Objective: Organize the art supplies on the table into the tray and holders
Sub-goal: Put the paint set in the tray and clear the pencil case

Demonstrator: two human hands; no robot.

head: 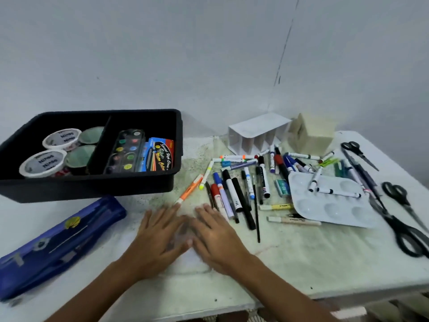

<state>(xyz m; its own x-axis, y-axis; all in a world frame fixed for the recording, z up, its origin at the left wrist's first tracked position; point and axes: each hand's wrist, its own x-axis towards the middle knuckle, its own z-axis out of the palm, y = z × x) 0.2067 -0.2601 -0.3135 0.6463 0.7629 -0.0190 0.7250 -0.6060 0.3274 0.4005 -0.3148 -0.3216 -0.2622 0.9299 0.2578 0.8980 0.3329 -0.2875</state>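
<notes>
Both hands, left hand (160, 238) and right hand (217, 238), lie flat on table (301, 259), fingers straight, gripping nothing. Markers (241, 189) scattered right of black tray (92, 182); white holder (255, 135) beyond them.

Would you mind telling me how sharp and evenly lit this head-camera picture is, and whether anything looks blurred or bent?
Head view: the light is dim, soft and bluish, with no hard shadows; the left hand and right hand are smeared by motion blur; the wide lens bows the black tray and table edge; the scissors at the right margin look soft.
</notes>
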